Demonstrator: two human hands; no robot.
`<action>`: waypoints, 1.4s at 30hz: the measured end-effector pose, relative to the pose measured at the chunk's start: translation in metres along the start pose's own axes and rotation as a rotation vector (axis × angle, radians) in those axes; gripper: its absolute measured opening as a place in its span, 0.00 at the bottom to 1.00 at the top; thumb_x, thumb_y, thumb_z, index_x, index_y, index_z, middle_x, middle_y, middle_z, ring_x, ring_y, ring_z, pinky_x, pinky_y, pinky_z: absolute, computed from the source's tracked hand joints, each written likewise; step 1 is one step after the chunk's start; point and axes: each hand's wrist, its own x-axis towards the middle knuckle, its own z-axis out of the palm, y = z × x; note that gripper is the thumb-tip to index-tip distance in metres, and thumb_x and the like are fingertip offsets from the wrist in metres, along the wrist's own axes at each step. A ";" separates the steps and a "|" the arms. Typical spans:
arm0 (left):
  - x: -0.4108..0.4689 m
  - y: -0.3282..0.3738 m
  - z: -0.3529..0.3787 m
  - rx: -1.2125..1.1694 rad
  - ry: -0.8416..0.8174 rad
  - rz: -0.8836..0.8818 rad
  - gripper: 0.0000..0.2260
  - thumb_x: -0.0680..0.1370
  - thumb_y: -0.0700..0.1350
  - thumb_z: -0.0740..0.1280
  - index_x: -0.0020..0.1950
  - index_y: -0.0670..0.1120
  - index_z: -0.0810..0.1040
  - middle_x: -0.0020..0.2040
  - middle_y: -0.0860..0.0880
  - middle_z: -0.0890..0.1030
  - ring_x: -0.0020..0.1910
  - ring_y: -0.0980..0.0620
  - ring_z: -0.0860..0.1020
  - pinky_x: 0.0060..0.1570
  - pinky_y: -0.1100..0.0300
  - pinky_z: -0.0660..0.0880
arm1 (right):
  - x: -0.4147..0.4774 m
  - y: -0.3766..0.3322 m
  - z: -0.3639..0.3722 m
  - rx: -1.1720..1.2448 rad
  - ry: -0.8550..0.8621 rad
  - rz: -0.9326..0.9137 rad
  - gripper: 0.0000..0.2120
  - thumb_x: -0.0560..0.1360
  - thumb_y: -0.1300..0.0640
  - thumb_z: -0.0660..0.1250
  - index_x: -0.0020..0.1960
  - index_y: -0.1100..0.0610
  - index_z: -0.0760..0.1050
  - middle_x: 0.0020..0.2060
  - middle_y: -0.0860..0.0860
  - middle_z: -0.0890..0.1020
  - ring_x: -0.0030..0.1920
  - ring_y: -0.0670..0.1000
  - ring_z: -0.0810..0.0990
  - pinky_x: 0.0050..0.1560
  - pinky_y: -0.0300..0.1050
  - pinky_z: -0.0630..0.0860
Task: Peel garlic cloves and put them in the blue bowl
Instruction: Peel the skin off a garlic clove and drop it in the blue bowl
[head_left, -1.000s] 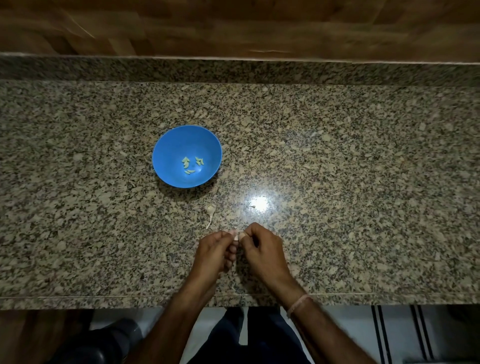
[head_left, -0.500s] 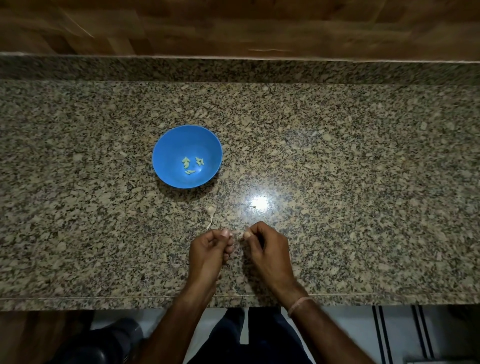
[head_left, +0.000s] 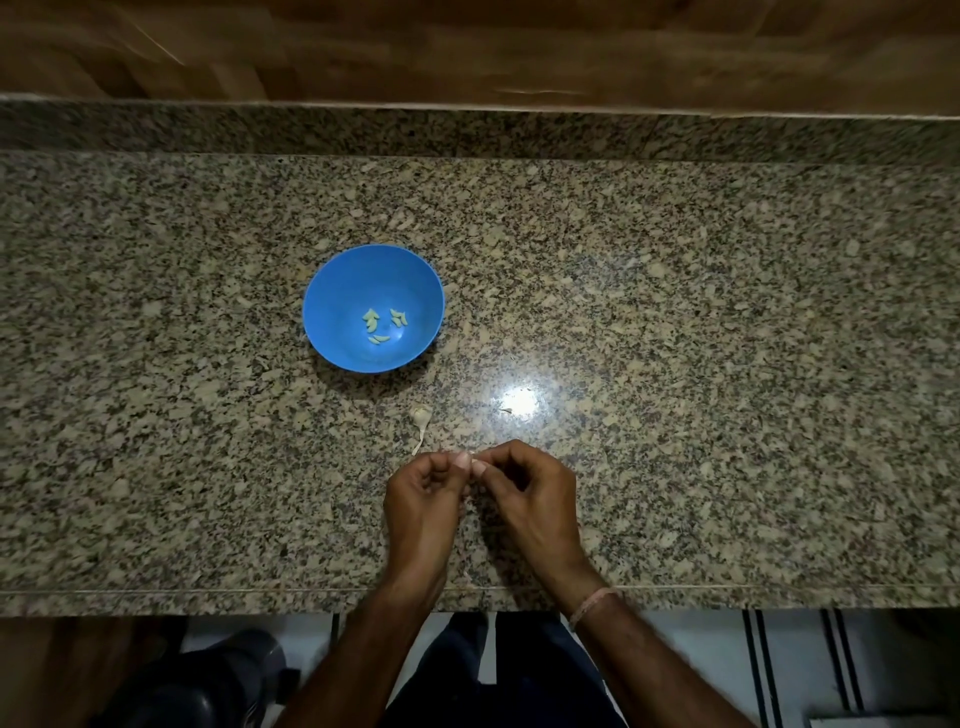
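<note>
Left hand and right hand are pinching fingertips together at blue bowl's 5 o'clock, can't tell on what.

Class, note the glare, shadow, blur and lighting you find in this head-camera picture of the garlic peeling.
Head view: a bright glare spot sits on the granite countertop, right of the blue bowl; the bowl casts a dark shadow on its near side; the wooden wall at top looks smeared; lighting is dim overall.

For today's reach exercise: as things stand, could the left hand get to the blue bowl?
Probably yes: the blue bowl lies ahead and left of the left hand, open-topped; only a small garlic piece lies between, low enough to pass over.
</note>
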 end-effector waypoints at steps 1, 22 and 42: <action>0.000 0.000 0.001 -0.005 0.003 -0.002 0.06 0.81 0.44 0.71 0.47 0.44 0.86 0.38 0.49 0.85 0.37 0.58 0.81 0.39 0.60 0.76 | -0.001 0.001 0.000 0.005 0.004 -0.001 0.01 0.77 0.61 0.76 0.47 0.56 0.86 0.40 0.45 0.87 0.43 0.46 0.86 0.47 0.44 0.84; 0.004 -0.001 0.000 0.433 0.000 0.276 0.09 0.81 0.40 0.69 0.57 0.53 0.83 0.54 0.57 0.83 0.50 0.63 0.80 0.45 0.70 0.76 | 0.001 0.008 -0.005 0.202 -0.016 0.195 0.05 0.80 0.59 0.72 0.47 0.58 0.85 0.43 0.52 0.87 0.49 0.52 0.86 0.52 0.45 0.82; 0.030 -0.015 -0.059 0.667 0.241 0.416 0.08 0.78 0.40 0.73 0.49 0.54 0.81 0.49 0.55 0.80 0.53 0.52 0.71 0.41 0.61 0.67 | 0.009 0.018 -0.016 0.033 -0.048 0.160 0.07 0.82 0.56 0.70 0.47 0.55 0.84 0.43 0.49 0.87 0.48 0.50 0.86 0.56 0.57 0.83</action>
